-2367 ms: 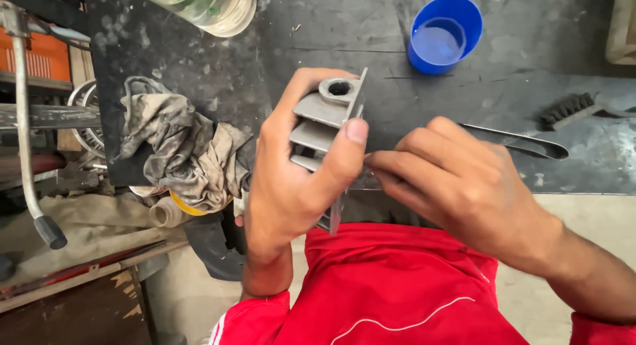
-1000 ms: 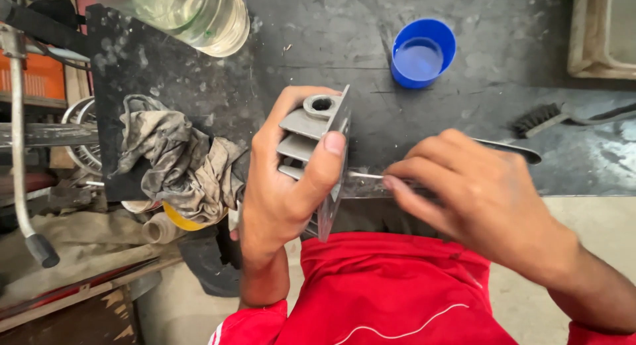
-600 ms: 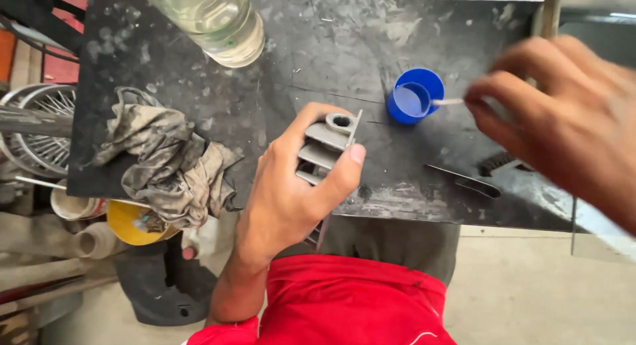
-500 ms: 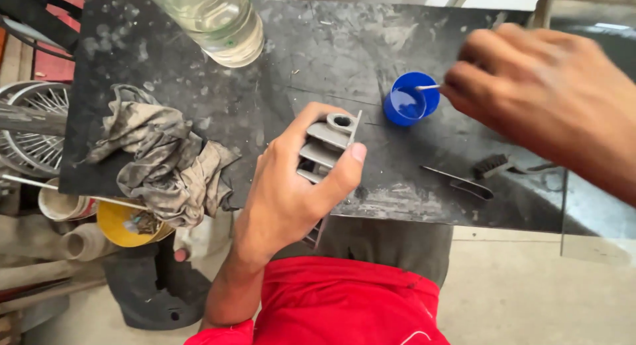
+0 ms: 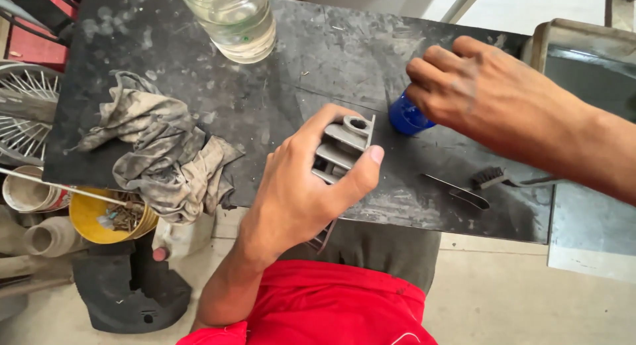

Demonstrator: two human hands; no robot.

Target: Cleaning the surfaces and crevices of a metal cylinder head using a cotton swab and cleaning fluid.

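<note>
Left hand (image 5: 298, 192) clamped around grey finned metal casting (image 5: 341, 149), held just above near edge of dark bench (image 5: 165, 47), thumb across front fins, fingers wrapped behind. Probably cast aluminium: rigid, moderately heavy for its bulk, no give. Fin edges thin and likely sharp-ish, dusty grey surface, maybe slightly oily, so some slip risk. Best hold judged as now: palm round the body, thumb pressed across the fin tips, round bored boss at top left free. Unlikely to break if knocked, though fins could bend or chip.

Right hand (image 5: 477, 86) curled over small blue cup (image 5: 405, 118) at far right of bench, fingertips bunched at the rim; can't tell whether pinching anything inside. Cup light, thin plastic, easy to tip, possibly liquid in it.

Counts: one finned casting, one blue cup, one clear plastic bottle (image 5: 235, 20) of pale liquid at back edge, one crumpled dirty rag (image 5: 156, 153) on left side, one small wire brush (image 5: 493, 178) and one flat dark metal tool (image 5: 457, 191) lying near right front. Below bench left: one yellow bowl (image 5: 106, 216) of rusty screws, wire wheel rim (image 5: 26, 113) partly in view. Red shirt at bottom.
</note>
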